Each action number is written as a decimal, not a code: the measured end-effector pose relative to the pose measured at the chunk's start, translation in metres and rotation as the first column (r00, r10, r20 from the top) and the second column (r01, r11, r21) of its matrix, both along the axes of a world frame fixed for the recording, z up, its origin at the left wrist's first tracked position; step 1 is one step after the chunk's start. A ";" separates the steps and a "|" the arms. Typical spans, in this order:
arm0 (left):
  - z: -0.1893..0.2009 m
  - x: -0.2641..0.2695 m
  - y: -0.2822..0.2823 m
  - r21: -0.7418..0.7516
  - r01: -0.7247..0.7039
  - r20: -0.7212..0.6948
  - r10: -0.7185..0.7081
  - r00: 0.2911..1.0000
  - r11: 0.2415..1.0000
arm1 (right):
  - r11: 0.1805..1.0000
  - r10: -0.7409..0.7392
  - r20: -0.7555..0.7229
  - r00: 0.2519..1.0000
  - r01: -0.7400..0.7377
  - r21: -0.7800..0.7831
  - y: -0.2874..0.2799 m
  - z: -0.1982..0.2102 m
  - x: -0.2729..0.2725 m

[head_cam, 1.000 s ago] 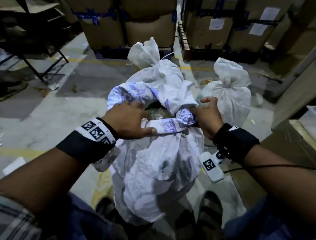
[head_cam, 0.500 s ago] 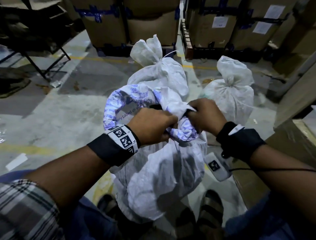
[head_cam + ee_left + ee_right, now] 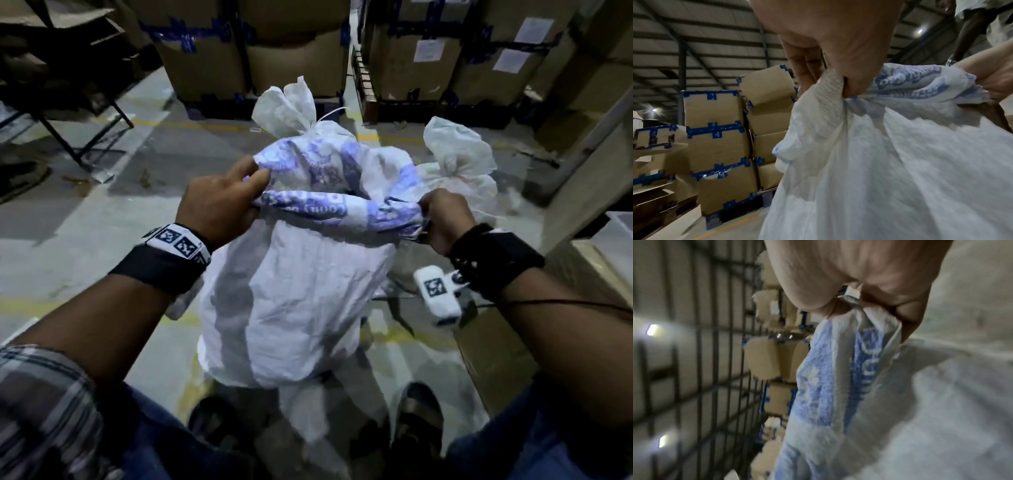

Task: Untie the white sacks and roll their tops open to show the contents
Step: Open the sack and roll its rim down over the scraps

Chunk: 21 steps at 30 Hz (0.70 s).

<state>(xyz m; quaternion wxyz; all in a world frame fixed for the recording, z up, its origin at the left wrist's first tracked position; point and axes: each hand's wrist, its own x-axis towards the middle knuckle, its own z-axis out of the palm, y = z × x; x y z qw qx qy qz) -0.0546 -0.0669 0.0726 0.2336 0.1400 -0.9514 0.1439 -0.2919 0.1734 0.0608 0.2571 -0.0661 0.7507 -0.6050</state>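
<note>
A white woven sack (image 3: 301, 291) stands on the floor in front of me, its top turned out in a blue-printed rolled rim (image 3: 329, 205). My left hand (image 3: 222, 202) grips the left end of that rim (image 3: 859, 91). On the other side my right hand (image 3: 442, 219) clutches the bunched right end (image 3: 865, 316). The rim is stretched between both hands with a dark gap of mouth behind it; the contents do not show. Two more white sacks stand behind, both tied: one (image 3: 294, 106) straight ahead, one (image 3: 455, 154) to the right.
Taped cardboard boxes (image 3: 260, 51) on pallets stand along the back, more boxes (image 3: 472, 58) at the right rear. A dark metal-legged table (image 3: 58, 85) is at far left. Another carton (image 3: 513, 342) sits close on my right. My sandalled feet (image 3: 418, 418) flank the sack's base.
My hands were together at the middle of the rim half a second ago; now they have pulled apart to its left and right ends, stretching it taut and drawing the sack up.
</note>
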 end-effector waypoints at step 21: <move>-0.012 -0.004 0.011 0.006 0.159 0.042 -0.159 0.986 0.987 | 0.999 0.024 0.275 0.961 -0.034 0.034 -0.011 -0.014 0.038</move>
